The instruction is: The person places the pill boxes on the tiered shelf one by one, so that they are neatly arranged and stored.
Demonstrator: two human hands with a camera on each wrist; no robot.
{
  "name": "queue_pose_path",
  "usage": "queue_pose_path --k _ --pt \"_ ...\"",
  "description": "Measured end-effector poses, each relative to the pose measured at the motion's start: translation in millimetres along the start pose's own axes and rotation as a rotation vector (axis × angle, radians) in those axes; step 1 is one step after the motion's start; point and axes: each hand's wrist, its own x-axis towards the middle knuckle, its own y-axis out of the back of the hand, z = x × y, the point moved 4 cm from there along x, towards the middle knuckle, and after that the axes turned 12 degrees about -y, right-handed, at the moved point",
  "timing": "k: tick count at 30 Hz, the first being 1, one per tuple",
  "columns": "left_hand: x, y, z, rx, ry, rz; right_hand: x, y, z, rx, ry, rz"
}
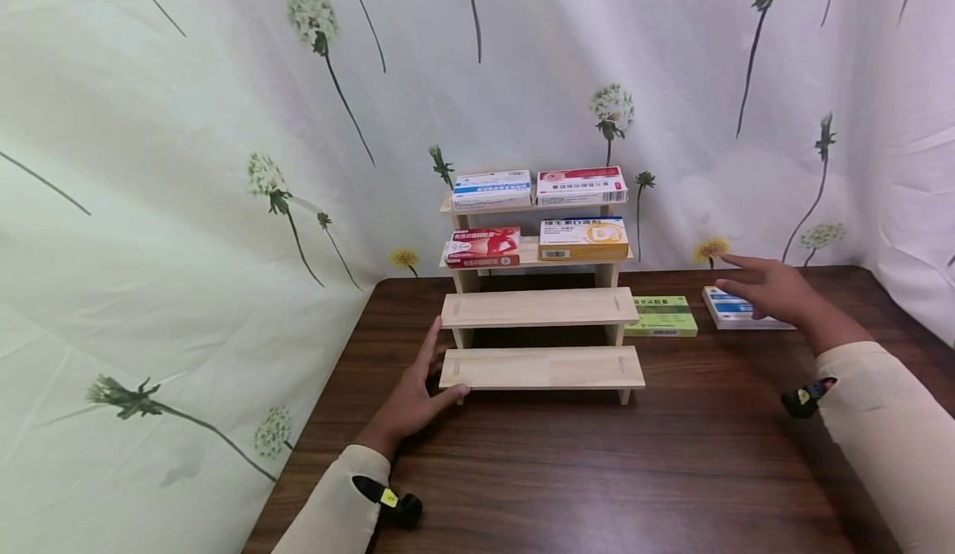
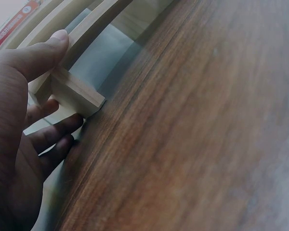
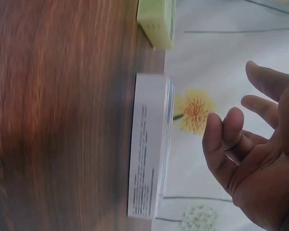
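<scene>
A stepped wooden display rack (image 1: 540, 307) stands on the table. My left hand (image 1: 413, 396) is at its left end, thumb against the lowest board and forefinger stretched up along the side. In the left wrist view, the thumb of my left hand (image 2: 19, 86) lies on the board's edge and the other fingers are beside the end panel. My right hand (image 1: 776, 289) hovers over a white and blue medicine box (image 1: 734, 309), fingers loosely spread and holding nothing. In the right wrist view a gap shows between that hand (image 3: 260, 149) and the white box (image 3: 148, 149).
A green medicine box (image 1: 662, 317) lies right of the rack. The upper tiers bear a white-blue box (image 1: 491, 189), a red-white box (image 1: 582, 186), a red box (image 1: 483, 246) and a yellow-white vitamin D box (image 1: 584, 239). A flower-printed curtain (image 1: 522, 106) hangs behind the table (image 1: 597, 471).
</scene>
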Motion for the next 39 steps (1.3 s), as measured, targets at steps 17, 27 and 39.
queue_pose_path --k 17,27,39 --pt "-0.2 -0.3 0.4 -0.006 0.009 0.0 -2.7 14.4 36.3 -0.054 0.007 0.057" --pt "-0.5 -0.1 0.8 -0.008 0.023 0.001 -5.8 17.8 51.5 -0.057 0.011 0.152" --pt "-0.2 -0.1 0.0 -0.013 0.015 0.006 -8.7 17.4 73.4 -0.004 -0.02 0.203"
